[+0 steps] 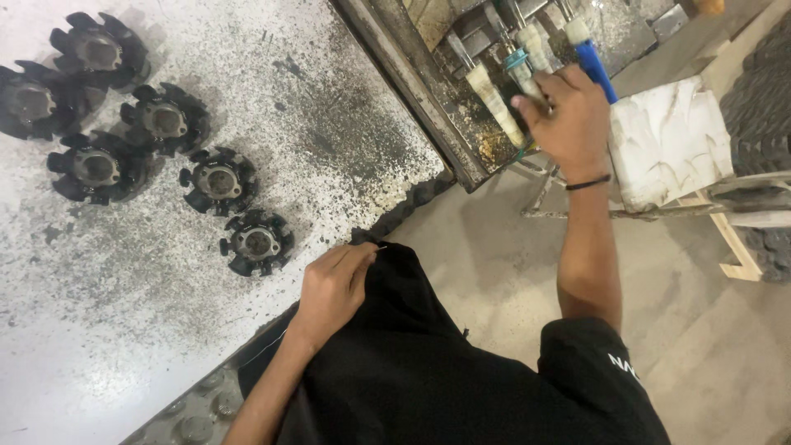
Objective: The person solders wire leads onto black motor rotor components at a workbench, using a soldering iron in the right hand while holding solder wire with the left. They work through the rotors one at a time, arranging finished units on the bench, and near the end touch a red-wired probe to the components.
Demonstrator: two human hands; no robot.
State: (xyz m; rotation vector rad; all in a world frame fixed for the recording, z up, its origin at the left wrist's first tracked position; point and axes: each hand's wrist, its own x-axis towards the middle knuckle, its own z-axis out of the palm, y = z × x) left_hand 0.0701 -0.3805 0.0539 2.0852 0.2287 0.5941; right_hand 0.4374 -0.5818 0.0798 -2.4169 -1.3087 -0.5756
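Note:
My right hand point(567, 115) is raised to a row of upright machine levers and grips one with a pale wrapped handle point(527, 72); a blue-handled lever point(595, 67) stands just right of it. My left hand point(332, 288) rests with curled fingers on the black cloth of my shirt point(412, 363) at the table's corner, pinching the fabric. Several black toothed round parts with grey metal hubs lie on the speckled white table point(124, 313), the nearest one point(257, 242) a short way up-left of my left hand.
A dirty metal machine frame point(412, 82) runs diagonally beside the levers. A white stained block point(667, 140) sits on a wooden stand at right. Stacks of black parts point(762, 99) fill the far right. Bare concrete floor point(494, 272) lies between the table and the machine.

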